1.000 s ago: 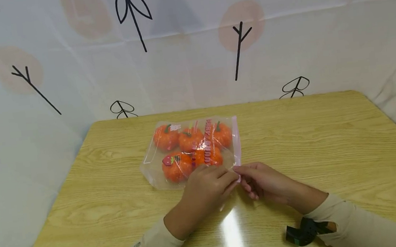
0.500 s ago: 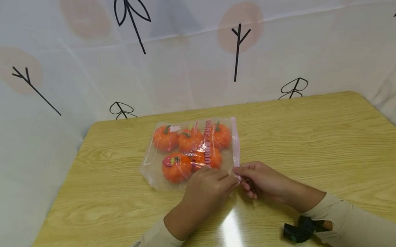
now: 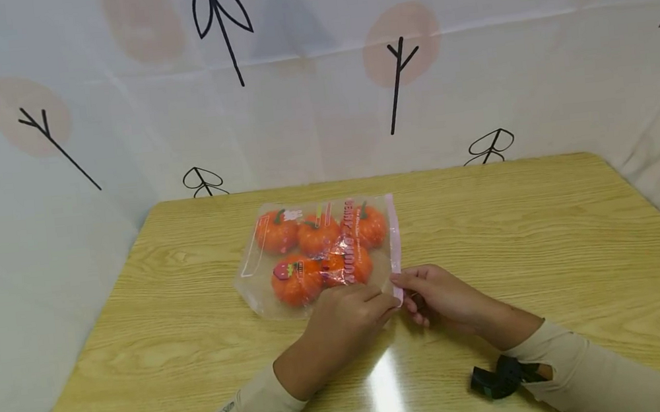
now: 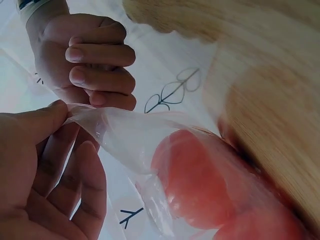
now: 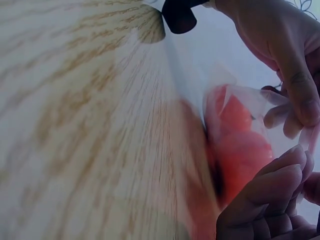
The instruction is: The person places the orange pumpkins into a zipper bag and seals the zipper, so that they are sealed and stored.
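A clear zip bag [image 3: 260, 282] with a pink zip strip [image 3: 393, 233] along its right side lies on the table, pink print on its front. Inside it are several small orange pumpkins [image 3: 297, 289] with green stems. My left hand [image 3: 347, 317] pinches the bag's near right corner between thumb and fingers, as the left wrist view shows at the plastic edge [image 4: 90, 117]. Just beside it, my right hand [image 3: 440, 295] pinches the pink strip with thumb and forefinger, its other fingers curled below. In the right wrist view, pumpkins [image 5: 242, 155] show through the plastic between the two hands.
The wood-grain table [image 3: 535, 232] spreads out around the bag, with a patterned white cloth [image 3: 309, 115] hanging behind its far edge. A black wrist device [image 3: 496, 379] is strapped at my right sleeve.
My right thumb and fingers have shifted slightly up along the pink strip. My left hand has lowered a little, still holding the corner. The bag stays nearly in place.
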